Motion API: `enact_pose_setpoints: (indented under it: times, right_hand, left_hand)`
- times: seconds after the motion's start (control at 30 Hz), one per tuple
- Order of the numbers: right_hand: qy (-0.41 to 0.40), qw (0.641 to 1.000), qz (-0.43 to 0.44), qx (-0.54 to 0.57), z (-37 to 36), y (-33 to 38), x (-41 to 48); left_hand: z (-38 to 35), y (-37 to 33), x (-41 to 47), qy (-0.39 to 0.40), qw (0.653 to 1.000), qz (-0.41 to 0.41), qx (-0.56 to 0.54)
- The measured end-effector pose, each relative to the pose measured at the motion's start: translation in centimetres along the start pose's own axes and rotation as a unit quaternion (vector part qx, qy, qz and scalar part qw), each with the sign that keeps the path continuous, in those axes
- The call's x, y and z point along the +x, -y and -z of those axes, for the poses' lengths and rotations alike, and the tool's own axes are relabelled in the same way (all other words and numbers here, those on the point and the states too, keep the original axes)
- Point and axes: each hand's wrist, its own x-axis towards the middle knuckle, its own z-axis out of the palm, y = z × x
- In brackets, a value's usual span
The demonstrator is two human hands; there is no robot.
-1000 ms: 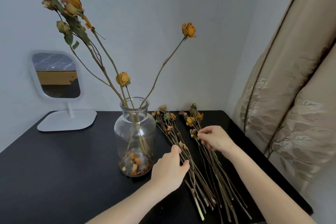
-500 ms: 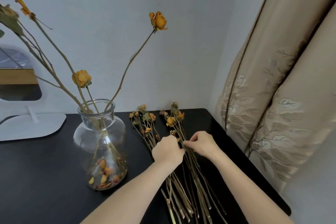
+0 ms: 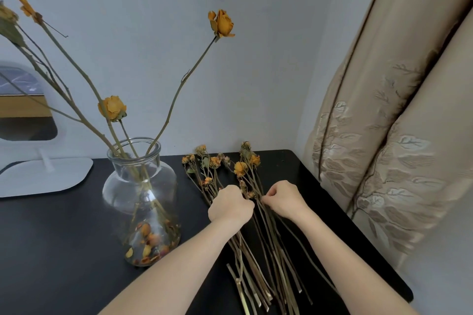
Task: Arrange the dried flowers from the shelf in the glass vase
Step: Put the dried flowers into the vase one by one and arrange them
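Observation:
A clear glass vase (image 3: 139,186) stands on the black shelf top (image 3: 51,250) with several dried yellow roses in it and loose petals at its bottom. To its right a pile of dried flowers (image 3: 245,215) lies flat, heads toward the wall. My left hand (image 3: 229,203) rests curled over the stems in the middle of the pile; its fingertips are hidden. My right hand (image 3: 281,198) pinches stems just right of it, fingers curled.
A white standing mirror (image 3: 33,171) sits at the back left. A beige embroidered curtain (image 3: 396,148) hangs along the right edge of the shelf top. The wall is close behind the flower heads.
Both hands came together on the pile; the left moved up and right onto the stems. The view shifted right, so the vase sits further left.

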Motion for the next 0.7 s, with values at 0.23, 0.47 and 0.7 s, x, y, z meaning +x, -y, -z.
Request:
enact_pose_setpoints:
  times: [0.23,0.47,0.7]
  right_hand:
    - [-0.032,0.998,0.018,0.055,0.6,0.3,-0.2]
    - [-0.072,0.979,0.042,0.187,2.7,1.7,-0.4]
    - [-0.145,0.936,0.057,0.316,5.4,5.5,-1.7]
  left_hand:
    - [1.4,0.3,-0.6,-0.014,0.998,-0.003,-0.060]
    - [3.5,-0.2,-2.1,-0.078,0.987,-0.075,-0.118]
    - [7.0,-0.4,-4.9,-0.146,0.938,-0.183,-0.255]
